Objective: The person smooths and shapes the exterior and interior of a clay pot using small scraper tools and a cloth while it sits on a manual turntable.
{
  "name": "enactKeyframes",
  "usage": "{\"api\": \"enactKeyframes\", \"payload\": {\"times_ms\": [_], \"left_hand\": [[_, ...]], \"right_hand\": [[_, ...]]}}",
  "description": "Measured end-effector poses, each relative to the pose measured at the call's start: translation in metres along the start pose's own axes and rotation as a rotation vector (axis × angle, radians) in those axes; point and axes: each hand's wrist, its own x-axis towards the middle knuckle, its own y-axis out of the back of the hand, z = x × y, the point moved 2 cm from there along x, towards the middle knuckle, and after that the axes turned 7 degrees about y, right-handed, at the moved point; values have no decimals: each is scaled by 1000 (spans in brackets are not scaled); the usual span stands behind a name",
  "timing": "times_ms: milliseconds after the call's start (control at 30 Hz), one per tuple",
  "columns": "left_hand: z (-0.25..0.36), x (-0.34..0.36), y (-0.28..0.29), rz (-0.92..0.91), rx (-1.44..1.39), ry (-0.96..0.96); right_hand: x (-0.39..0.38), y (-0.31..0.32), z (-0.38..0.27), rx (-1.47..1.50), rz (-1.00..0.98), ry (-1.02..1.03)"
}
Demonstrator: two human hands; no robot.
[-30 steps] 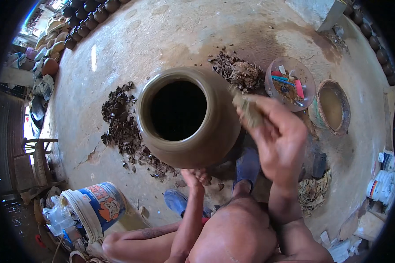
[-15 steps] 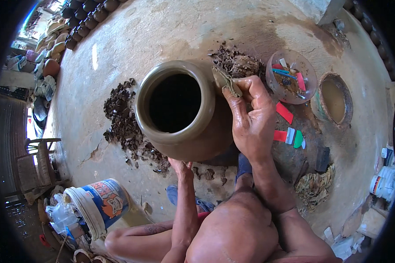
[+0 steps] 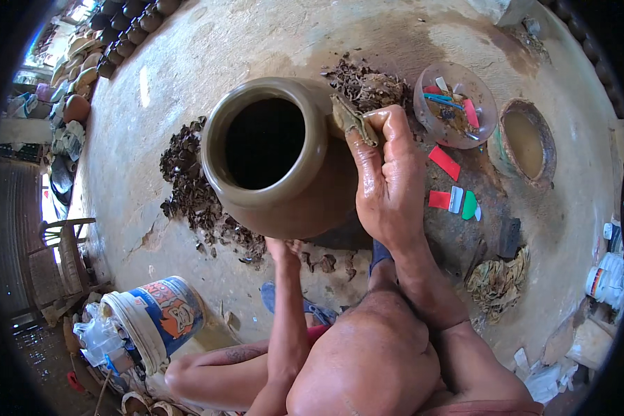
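Centrally, head view: a wide-mouthed clay pot (image 3: 277, 156), smooth, wet and olive-brown, stands on a round clay-smeared work surface (image 3: 187, 48); its dark interior shows nothing. The right hand (image 3: 388, 184) pinches a flat, clay-coated scraper (image 3: 347, 118) between thumb and fingers and presses it against the pot's shoulder at 2 o'clock; the tool's material is hard to make out under the clay. The left hand (image 3: 284, 248) reaches to the pot's base at 6 o'clock, its fingers hidden beneath the belly, so its grip cannot be told. Curled dry clay trimmings (image 3: 194, 187) lie heaped at 9 o'clock and 1 o'clock. At 3 o'clock sit a clear plastic bowl (image 3: 489, 111) of coloured tools and a muddy water dish (image 3: 527, 139). At 7 o'clock, a white plastic bucket (image 3: 156, 319).
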Motion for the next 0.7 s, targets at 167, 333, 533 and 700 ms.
{"api": "enactKeyframes", "payload": {"times_ms": [167,333,533,700], "left_hand": [[-87,-30,-42,107,100,59],[-60,-54,-64,-40,8,194],[-36,-11,-37,228,56,-72],[-105,-41,-55,-40,246,410]], "right_hand": [[-9,-9,-3,48,-43,-8],[-9,2,-3,9,-17,28],[-14,-3,-14,-4,-55,-16],[-22,-2,-12,0,-45,4]]}}
